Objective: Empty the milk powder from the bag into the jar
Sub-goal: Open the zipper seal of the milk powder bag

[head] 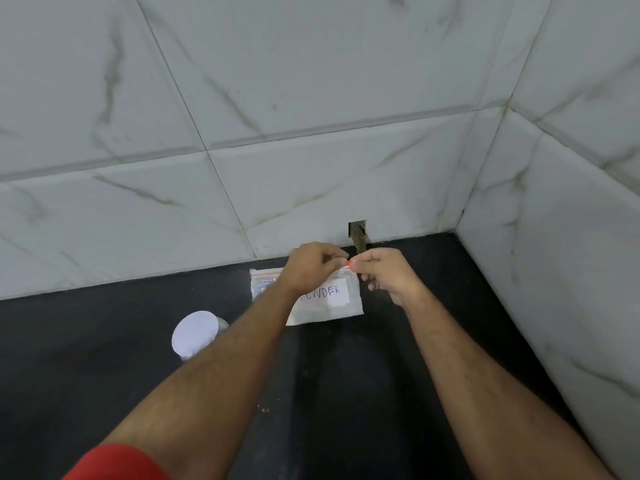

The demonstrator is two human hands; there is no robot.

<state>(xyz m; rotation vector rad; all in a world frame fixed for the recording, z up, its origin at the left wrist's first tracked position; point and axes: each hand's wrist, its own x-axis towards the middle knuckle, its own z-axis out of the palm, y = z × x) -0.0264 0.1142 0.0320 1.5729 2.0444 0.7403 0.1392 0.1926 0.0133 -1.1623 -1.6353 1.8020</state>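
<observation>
The left hand [311, 266] and the right hand [382, 273] meet at the top edge of the bag [325, 303], above the dark table [381, 358] near the tiled wall [242, 133]. Each grip is a tight pinch of thumb and fingers on the red strip at the bag's mouth. The bag is clear plastic, with a white label that reads "POWDER" in part. The jar [195, 332] stands on the table to the left of the bag, half hidden behind the left forearm, with its white lid on. A red sleeve [117, 462] shows at the lower edge.
</observation>
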